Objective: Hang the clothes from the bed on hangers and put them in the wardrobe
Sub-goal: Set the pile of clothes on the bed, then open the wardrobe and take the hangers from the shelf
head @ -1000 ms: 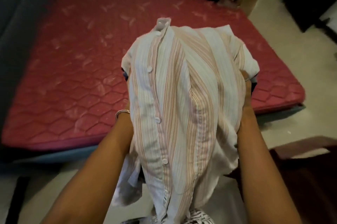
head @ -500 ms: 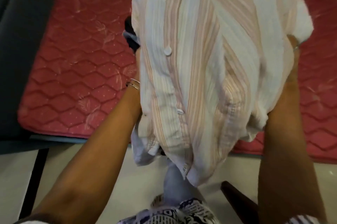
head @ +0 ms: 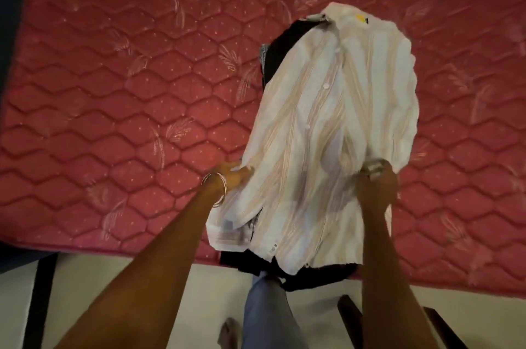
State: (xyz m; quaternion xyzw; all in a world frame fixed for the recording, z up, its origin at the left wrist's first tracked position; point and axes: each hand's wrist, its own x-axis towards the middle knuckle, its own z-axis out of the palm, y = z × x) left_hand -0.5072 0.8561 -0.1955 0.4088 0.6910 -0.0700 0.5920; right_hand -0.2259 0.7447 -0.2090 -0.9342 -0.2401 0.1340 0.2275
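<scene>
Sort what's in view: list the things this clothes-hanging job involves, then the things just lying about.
Job: striped shirt, dark clothes under it, red mattress, left hand, right hand.

Lying about: dark wooden furniture on the floor at lower right, bangles on the left wrist.

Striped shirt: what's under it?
Dark clothing shows past the striped shirt at collar and hem, over the red mattress. How many garments, or any hanger: covered.

Setting: a bedroom in a home. A bare red quilted mattress (hexagon stitching, pale leaf print) fills most of the view, with no sheet on it. Pale floor runs along its near edge. A pile of clothes lies on it; dark wooden furniture stands lower right.
</scene>
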